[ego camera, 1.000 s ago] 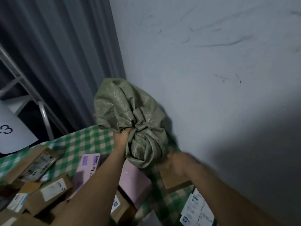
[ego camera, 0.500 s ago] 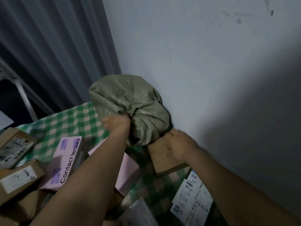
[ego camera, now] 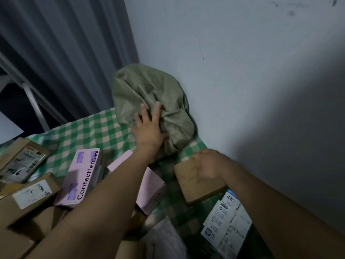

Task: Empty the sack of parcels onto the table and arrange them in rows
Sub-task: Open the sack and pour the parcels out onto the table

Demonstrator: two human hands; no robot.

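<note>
Parcels are lying jumbled on a green checked table (ego camera: pixel 89 131), all nearer the viewer than the sack (ego camera: pixel 149 94). A white labelled parcel (ego camera: pixel 227 221) is lying nearest, to the sack's near right. Brown cartons (ego camera: pixel 31 195) and a pink box (ego camera: pixel 84 176) reading "Contact lenses" are sitting to its near left. Just in front of the sack, the right hand (ego camera: pixel 207 165) is resting on a brown box (ego camera: pixel 196 186), fingers curling over its far corner. The left hand (ego camera: pixel 149 129) is pressing against the sack's front, fingers straight and spread. The green woven sack is sitting bunched at the table's far corner, against the grey wall (ego camera: pixel 242 71), with a curtain (ego camera: pixel 65 53) hanging to its left.
</note>
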